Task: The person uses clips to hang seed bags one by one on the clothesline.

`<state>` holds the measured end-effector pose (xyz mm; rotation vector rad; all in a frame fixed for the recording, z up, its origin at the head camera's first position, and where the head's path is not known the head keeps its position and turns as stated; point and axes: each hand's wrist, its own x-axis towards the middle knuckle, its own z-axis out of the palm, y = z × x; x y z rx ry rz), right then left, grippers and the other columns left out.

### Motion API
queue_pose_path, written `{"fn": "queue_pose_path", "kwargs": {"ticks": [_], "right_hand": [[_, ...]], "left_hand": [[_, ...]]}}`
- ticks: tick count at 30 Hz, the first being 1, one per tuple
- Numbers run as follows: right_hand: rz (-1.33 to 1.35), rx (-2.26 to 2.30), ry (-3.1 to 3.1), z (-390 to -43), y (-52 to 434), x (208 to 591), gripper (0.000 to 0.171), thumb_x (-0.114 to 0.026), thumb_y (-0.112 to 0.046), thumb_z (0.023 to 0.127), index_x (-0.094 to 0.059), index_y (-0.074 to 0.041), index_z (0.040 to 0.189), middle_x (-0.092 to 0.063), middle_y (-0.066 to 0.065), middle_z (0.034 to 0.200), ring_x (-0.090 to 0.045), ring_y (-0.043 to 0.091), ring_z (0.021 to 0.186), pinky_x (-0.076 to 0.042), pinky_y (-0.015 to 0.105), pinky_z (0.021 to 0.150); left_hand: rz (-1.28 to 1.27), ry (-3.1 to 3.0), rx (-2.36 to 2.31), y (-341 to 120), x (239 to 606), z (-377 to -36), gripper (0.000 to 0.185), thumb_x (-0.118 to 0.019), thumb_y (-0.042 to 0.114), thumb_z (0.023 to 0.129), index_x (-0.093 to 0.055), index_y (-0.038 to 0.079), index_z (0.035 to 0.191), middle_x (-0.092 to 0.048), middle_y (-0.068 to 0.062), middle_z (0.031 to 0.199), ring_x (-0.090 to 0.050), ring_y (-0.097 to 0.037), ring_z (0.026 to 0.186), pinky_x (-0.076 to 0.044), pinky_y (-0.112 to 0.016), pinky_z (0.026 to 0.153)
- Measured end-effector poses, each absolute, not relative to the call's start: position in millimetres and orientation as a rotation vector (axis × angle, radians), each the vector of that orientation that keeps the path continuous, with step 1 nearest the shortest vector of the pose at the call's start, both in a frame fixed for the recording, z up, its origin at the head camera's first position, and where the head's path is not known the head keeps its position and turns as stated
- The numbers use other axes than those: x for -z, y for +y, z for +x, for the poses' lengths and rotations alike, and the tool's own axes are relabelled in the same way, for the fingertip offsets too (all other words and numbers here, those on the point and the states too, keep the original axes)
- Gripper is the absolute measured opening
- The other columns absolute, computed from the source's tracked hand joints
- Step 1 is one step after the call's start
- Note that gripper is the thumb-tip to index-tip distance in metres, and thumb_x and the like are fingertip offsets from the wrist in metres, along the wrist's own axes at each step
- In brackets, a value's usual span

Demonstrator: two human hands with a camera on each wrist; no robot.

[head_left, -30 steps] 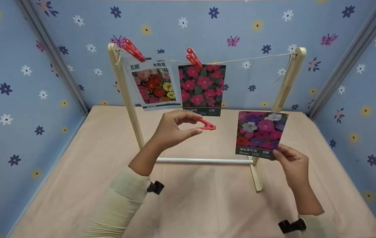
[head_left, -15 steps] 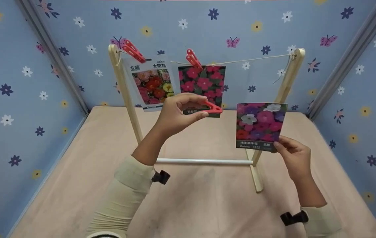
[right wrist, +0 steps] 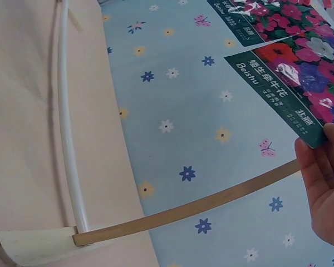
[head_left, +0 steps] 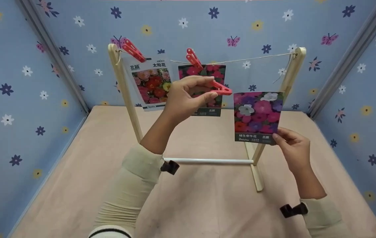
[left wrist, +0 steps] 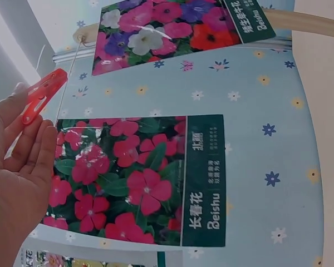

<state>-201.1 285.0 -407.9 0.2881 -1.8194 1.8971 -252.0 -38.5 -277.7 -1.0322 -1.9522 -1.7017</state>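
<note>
Nearer the string (head_left: pixel 257 58), both hands have risen.

Held clothespin (head_left: pixel 221 89): red | held seed packet (head_left: pixel 258 116): purple, pink, red, white blooms, dark green label band | hung packet (head_left: pixel 207 86): pink flowers on green | left packet (head_left: pixel 150 83): red, yellow blooms on white | walls (head_left: pixel 42 82): pale blue, flowers, butterflies | rack (head_left: pixel 126 96): pale wood

A left hand (left wrist: pixel 19 167) pinches a red clothespin (left wrist: pixel 42 94) beside a hanging pink-flower seed packet (left wrist: pixel 139 181), a mixed-flower packet (left wrist: pixel 172 25) above
</note>
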Motion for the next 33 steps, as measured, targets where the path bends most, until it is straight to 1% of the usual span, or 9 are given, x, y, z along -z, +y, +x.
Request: {"fn": "queue_pose_path", "kwargs": {"ticks": [5,6,14,20,25,29,33], "right_hand": [[0.289,-1.878,-1.825,-205,287,401,0.02,-0.068,0.01,0.086,-0.066,0.018,0.104,-0.073,0.005,0.09,-0.066,0.012,0.075,-0.056,0.021,0.066],[0.286,-1.871,-1.826,-205,287,400,0.02,-0.068,0.01,0.086,-0.067,0.018,0.104,-0.074,0.005,0.09,-0.066,0.012,0.075,-0.056,0.021,0.066],[0.287,-1.814,-1.872,-211,286,391,0.02,-0.068,0.009,0.086,-0.067,0.017,0.104,-0.074,0.004,0.088,-0.066,0.012,0.072,-0.056,0.021,0.066],[0.277,-1.772,-1.893,-211,284,385,0.018,-0.068,0.009,0.086,-0.068,0.016,0.102,-0.074,0.002,0.087,-0.065,0.011,0.072,-0.055,0.019,0.065],[0.248,-1.738,-1.913,-213,283,379,0.017,-0.067,0.009,0.086,-0.068,0.016,0.102,-0.073,0.0,0.089,-0.066,0.01,0.074,-0.055,0.019,0.065],[0.221,-1.722,-1.933,-213,281,376,0.018,-0.066,0.01,0.087,-0.069,0.015,0.103,-0.073,0.0,0.09,-0.066,0.011,0.076,-0.055,0.019,0.065],[0.193,-1.685,-1.953,-214,280,372,0.017,-0.066,0.01,0.087,-0.068,0.016,0.103,-0.073,-0.003,0.087,-0.066,0.009,0.073,-0.055,0.019,0.064]], "left_hand": [[-1.0,-1.983,1.667,-30,264,-255,0.039,-0.077,0.015,0.085,-0.068,-0.001,0.119,-0.068,-0.008,0.106,-0.068,-0.014,0.091,-0.056,-0.031,0.081],[-0.991,-1.994,1.664,-28,260,-256,0.038,-0.076,0.015,0.085,-0.068,0.0,0.119,-0.069,-0.007,0.106,-0.068,-0.014,0.091,-0.056,-0.03,0.083],[-0.964,-2.071,1.635,-16,235,-262,0.036,-0.078,0.013,0.083,-0.069,0.001,0.116,-0.07,-0.009,0.104,-0.068,-0.013,0.088,-0.054,-0.025,0.083],[-0.975,-2.122,1.561,-10,218,-270,0.035,-0.076,0.014,0.086,-0.069,0.002,0.117,-0.071,-0.007,0.105,-0.069,-0.013,0.088,-0.054,-0.023,0.08],[-0.979,-2.115,1.442,-8,208,-276,0.033,-0.074,0.018,0.087,-0.07,0.001,0.115,-0.072,-0.006,0.103,-0.068,-0.011,0.091,-0.051,-0.019,0.085],[-0.975,-2.113,1.386,-7,202,-281,0.032,-0.073,0.02,0.088,-0.07,0.001,0.114,-0.072,-0.005,0.102,-0.067,-0.01,0.088,-0.052,-0.019,0.083],[-0.92,-2.133,1.367,-5,199,-284,0.027,-0.071,0.021,0.089,-0.072,0.002,0.109,-0.072,-0.004,0.099,-0.066,-0.008,0.083,-0.052,-0.019,0.08]]}}
